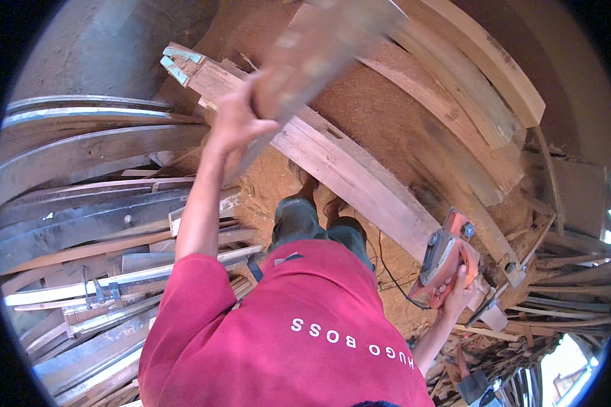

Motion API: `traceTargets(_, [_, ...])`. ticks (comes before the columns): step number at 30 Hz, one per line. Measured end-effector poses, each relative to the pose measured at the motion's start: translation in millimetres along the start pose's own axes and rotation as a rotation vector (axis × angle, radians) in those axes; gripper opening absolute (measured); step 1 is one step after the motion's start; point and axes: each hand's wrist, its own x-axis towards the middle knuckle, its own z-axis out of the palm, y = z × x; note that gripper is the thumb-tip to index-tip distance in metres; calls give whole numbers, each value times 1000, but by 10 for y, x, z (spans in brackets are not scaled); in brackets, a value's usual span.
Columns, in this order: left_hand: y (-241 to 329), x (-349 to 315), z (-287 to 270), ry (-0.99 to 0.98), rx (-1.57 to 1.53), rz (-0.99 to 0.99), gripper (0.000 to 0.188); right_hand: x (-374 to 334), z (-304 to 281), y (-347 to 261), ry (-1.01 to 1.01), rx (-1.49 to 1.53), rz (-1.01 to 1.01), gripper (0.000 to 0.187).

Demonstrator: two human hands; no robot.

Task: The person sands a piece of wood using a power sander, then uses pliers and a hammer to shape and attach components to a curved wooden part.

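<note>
- The left hand (pixel 237 125) is clamping a board (pixel 312 64), which is slanting across the long beam (pixel 349 169) in view.
- The board is looking brown and blurred, perhaps bearing paler patches.
- The right hand (pixel 459 293) is gripping an orange power tool (pixel 448 264), dark along one side, which is tilting at the beam's right end.

Blur smears the plank (pixel 322 60); glare (pixel 565 370) whitens lower right.
</note>
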Motion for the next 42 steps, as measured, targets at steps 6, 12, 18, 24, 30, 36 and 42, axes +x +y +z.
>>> traceTargets(6, [-170,89,1159,-676,494,353,76,-168,138,-43,50,110,5,31])
traceTargets(12, [-941,-196,1708,-931,583,592,77,-363,322,-315,-5,-5,-23,35])
traceTargets(18, [-1409,-97,1325,-864,602,605,69,-447,569,-595,-7,-82,-93,43])
traceTargets(24, [-1862,-84,715,-662,571,486,54,-277,815,-757,-64,-152,-83,34])
traceTargets(30, [-1291,-919,1051,313,287,-97,51,372,512,-539,-235,-315,-325,33])
traceTargets(36, [-480,-2001,2708,-47,-1656,-1577,76,636,540,-708,-317,-515,-493,38])
traceTargets(42, [-727,-1816,3378,708,-2330,-1149,64,1016,324,-437,-490,-485,-470,28])
